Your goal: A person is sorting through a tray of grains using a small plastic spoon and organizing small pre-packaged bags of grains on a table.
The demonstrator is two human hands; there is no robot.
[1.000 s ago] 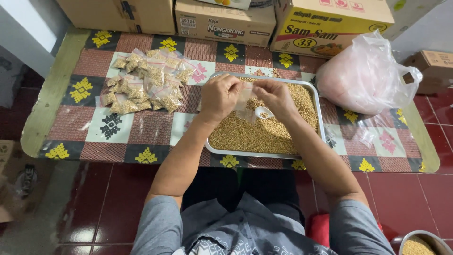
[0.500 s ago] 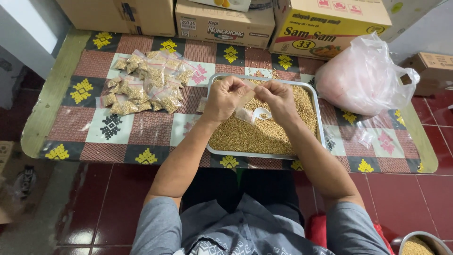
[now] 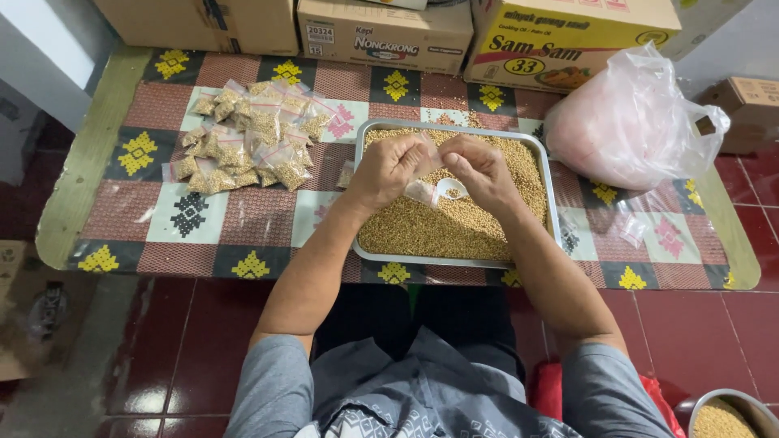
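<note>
A metal tray [image 3: 363, 138] full of small tan grains [image 3: 442, 231] sits on the low patterned table [image 3: 243, 219]. Over the tray, my left hand [image 3: 389, 170] and my right hand [image 3: 480, 169] meet and pinch a small clear plastic bag [image 3: 422, 191] between them. A white spoon [image 3: 451, 190] shows just under my right hand, resting on the grains. To the left lies a heap of several small filled and sealed bags [image 3: 247, 134].
Three cardboard boxes [image 3: 381, 32] line the far edge of the table. A big clear plastic bag [image 3: 629, 122] stands at the right. A round bowl of grains [image 3: 722, 418] sits on the red tiled floor at bottom right.
Both hands have stayed over the tray, working the small bag; they have drawn slightly closer together and toward the tray's far side.
</note>
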